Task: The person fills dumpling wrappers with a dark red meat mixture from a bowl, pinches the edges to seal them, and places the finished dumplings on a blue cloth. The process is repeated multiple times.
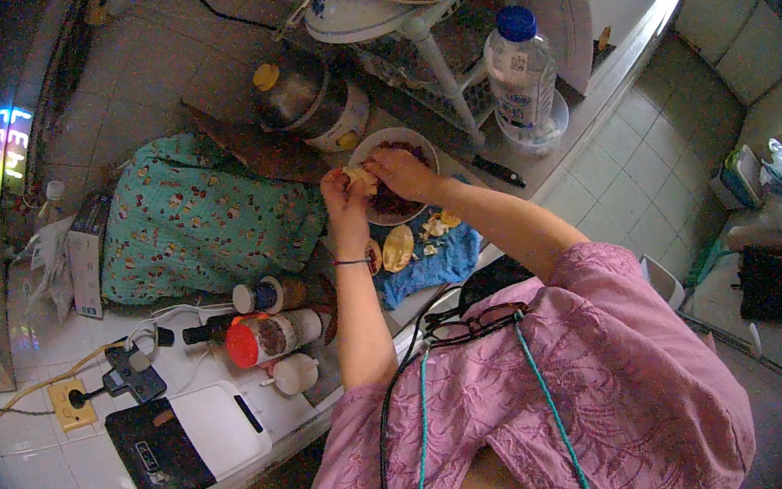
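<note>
Over a white bowl (pixel 432 153), my left hand (pixel 342 199) holds a pale yellowish piece of fruit (pixel 360 178), apparently pomegranate. My right hand (pixel 405 175) meets it from the other side, fingertips on the piece; its fingers are partly hidden. Dark red seeds (pixel 393 206) fill much of the bowl. Just in front lies a blue cloth (pixel 433 274). On it rest a pale curved piece of rind (pixel 399 247) and small whitish scraps (pixel 433 229). Beside my left wrist, partly covered, is a piece with red seeds (pixel 373 256).
A black-handled knife (pixel 499 172) lies right of the bowl, near a blue-capped plastic bottle (pixel 522 84). Behind stand a dish rack (pixel 431 30) and a steel pot-like appliance (pixel 297 99). Leftward are a green patterned cloth (pixel 204 212), a red-lidded jar (pixel 272 337) and a power adapter (pixel 134 375).
</note>
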{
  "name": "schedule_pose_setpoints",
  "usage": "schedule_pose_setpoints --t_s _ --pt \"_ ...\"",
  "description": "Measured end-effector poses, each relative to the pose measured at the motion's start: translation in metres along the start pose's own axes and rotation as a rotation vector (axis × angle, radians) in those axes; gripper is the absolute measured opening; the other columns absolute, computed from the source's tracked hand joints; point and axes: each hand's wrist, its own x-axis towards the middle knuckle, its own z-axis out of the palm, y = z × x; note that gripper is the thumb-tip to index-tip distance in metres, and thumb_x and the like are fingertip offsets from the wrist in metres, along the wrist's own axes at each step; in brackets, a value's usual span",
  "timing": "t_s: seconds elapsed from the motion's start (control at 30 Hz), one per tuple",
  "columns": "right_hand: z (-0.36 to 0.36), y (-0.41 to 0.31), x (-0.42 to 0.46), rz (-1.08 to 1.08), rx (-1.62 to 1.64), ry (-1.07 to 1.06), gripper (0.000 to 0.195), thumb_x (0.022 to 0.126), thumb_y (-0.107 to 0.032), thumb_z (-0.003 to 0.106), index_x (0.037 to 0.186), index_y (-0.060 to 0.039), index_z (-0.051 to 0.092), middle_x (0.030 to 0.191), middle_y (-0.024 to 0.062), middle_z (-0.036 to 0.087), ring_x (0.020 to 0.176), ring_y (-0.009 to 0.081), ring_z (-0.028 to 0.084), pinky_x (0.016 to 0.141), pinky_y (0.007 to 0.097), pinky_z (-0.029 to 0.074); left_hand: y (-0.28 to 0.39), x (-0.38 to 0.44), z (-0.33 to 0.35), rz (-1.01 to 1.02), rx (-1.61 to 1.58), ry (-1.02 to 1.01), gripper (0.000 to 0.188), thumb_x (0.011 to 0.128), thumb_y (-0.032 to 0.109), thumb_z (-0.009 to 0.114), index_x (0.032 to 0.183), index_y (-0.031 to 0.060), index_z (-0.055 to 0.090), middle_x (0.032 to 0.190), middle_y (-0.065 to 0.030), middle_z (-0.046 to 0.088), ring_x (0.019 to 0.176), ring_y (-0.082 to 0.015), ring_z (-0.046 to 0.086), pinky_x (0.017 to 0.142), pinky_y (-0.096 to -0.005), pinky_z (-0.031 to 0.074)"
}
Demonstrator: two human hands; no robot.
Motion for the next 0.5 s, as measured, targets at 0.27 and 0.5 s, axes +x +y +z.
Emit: schedule_pose_setpoints --t_s 0.27,0.5 --pt "-0.001 -0.006 -0.002 -0.028 -0.004 -0.012 0.027 0.089 -0.023 0.039 0.09 -0.0019 0.056 0.092 0.0192 0.059 0.088 0.0383 0.055 0.077 0.0448 0.044 -0.004 -0.003 -0.001 -0.003 -0.155 -0.019 0.036 0.084 0.004 0.053 0.116 0.0128 0.039 0.103 -0.0032 0.048 0.089 -0.0162 0.051 0.07 -0.0274 0.048" --pt "0.005 0.0 -0.003 0.118 0.122 0.013 0.03 0.087 -0.026 0.044 0.093 -0.0006 0.058 0.095 0.0192 0.06 0.089 0.0381 0.055 0.077 0.0437 0.044 0.007 -0.007 0.001 -0.093 -0.323 -0.056 0.033 0.084 0.007 0.054 0.114 0.0123 0.041 0.099 -0.0025 0.052 0.085 -0.0163 0.055 0.063 -0.0248 0.048"
